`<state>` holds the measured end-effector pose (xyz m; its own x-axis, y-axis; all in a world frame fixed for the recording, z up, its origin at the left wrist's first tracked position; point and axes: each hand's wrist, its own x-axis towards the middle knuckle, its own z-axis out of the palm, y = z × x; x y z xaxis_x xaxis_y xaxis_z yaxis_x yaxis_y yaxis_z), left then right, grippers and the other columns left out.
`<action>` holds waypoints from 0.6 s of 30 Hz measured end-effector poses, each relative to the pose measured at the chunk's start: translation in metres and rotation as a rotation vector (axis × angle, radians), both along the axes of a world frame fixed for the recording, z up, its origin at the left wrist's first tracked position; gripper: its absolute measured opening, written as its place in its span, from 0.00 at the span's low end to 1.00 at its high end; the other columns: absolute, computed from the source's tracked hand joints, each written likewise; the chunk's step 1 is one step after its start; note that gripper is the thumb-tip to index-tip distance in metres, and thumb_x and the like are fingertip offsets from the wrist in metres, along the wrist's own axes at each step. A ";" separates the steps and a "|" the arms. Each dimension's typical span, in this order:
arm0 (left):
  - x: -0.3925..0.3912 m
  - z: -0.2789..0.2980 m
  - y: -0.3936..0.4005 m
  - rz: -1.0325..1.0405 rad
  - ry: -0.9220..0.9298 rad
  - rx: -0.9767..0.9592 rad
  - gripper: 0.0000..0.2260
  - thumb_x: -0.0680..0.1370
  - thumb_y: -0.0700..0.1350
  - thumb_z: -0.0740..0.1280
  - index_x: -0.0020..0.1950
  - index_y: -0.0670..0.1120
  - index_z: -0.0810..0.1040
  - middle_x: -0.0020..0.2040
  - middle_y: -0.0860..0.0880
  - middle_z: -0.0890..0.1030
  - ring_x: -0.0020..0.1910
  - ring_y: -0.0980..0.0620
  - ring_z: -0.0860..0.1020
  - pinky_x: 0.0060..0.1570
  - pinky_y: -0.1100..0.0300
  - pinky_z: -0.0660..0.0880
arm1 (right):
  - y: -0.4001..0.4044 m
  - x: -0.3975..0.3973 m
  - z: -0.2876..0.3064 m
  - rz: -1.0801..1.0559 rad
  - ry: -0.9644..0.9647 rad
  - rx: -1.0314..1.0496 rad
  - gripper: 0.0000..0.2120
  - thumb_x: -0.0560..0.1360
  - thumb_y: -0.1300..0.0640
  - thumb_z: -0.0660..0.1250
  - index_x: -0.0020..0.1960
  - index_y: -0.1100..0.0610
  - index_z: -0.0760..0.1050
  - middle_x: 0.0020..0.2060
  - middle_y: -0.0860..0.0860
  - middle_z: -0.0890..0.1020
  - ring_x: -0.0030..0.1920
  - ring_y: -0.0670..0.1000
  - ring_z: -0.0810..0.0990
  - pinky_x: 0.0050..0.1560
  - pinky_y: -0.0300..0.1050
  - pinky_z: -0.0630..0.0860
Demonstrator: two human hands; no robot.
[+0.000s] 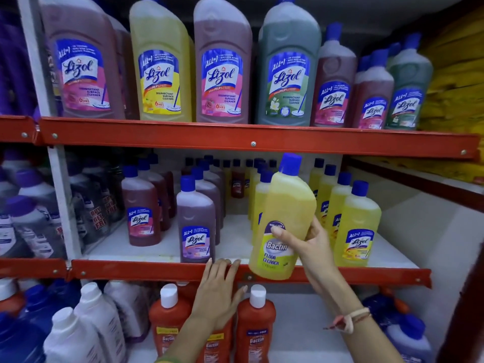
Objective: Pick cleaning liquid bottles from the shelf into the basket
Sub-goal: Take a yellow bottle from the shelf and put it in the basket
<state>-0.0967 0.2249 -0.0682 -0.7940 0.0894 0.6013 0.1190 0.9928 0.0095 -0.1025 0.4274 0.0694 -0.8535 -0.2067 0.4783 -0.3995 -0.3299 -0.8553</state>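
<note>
My right hand (311, 247) grips a yellow Bactin floor cleaner bottle (284, 221) with a blue cap, tilted slightly and held in front of the middle shelf's red front rail (157, 269). My left hand (218, 292) rests flat with spread fingers against that rail, fingertips on its top edge, holding nothing. Rows of yellow bottles (357, 226) stand on the middle shelf to the right, and purple (196, 226) and reddish bottles (141, 210) to the left. No basket is in view.
Large Lizol bottles (222, 64) fill the top shelf above a red rail (252, 141). Orange Bactin bottles with white caps (255, 326) stand on the bottom shelf under my hands. White and blue bottles (91, 318) sit lower left. A white upright post (60, 195) divides the racks.
</note>
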 end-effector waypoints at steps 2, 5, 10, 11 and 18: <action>-0.001 -0.001 -0.002 -0.016 -0.004 0.011 0.24 0.76 0.59 0.56 0.65 0.46 0.70 0.55 0.47 0.78 0.59 0.46 0.75 0.66 0.50 0.55 | 0.001 0.001 -0.001 0.199 -0.065 -0.049 0.31 0.52 0.51 0.84 0.53 0.54 0.78 0.46 0.53 0.87 0.46 0.55 0.85 0.42 0.44 0.82; 0.000 0.000 -0.005 -0.051 -0.023 0.015 0.25 0.75 0.58 0.54 0.67 0.45 0.70 0.58 0.45 0.77 0.61 0.45 0.73 0.66 0.49 0.54 | 0.000 0.003 -0.001 0.396 -0.108 -0.073 0.35 0.50 0.48 0.84 0.53 0.58 0.78 0.45 0.55 0.87 0.44 0.54 0.85 0.45 0.47 0.82; -0.001 -0.001 -0.004 -0.042 -0.046 0.011 0.27 0.74 0.58 0.54 0.69 0.46 0.69 0.57 0.46 0.77 0.61 0.46 0.74 0.66 0.50 0.54 | 0.003 0.008 -0.003 0.571 -0.131 -0.058 0.36 0.47 0.47 0.85 0.51 0.59 0.80 0.43 0.56 0.87 0.42 0.54 0.85 0.45 0.49 0.83; -0.002 -0.002 -0.004 -0.047 -0.039 0.026 0.26 0.75 0.58 0.53 0.68 0.46 0.69 0.57 0.46 0.77 0.61 0.46 0.74 0.66 0.50 0.54 | 0.004 0.009 -0.003 0.581 -0.129 -0.041 0.37 0.46 0.47 0.85 0.51 0.59 0.80 0.43 0.56 0.87 0.43 0.55 0.85 0.45 0.50 0.83; 0.006 0.011 -0.005 -0.116 -0.132 0.115 0.41 0.72 0.69 0.32 0.71 0.48 0.65 0.65 0.47 0.73 0.67 0.48 0.68 0.72 0.53 0.48 | 0.006 0.012 -0.003 0.535 -0.109 0.039 0.36 0.50 0.49 0.84 0.54 0.60 0.78 0.46 0.57 0.86 0.45 0.56 0.85 0.48 0.51 0.82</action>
<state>-0.0902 0.2201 -0.0571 -0.8550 0.1214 0.5042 0.2226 0.9640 0.1454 -0.0903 0.4329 0.0669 -0.6689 -0.6410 0.3765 -0.0932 -0.4301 -0.8979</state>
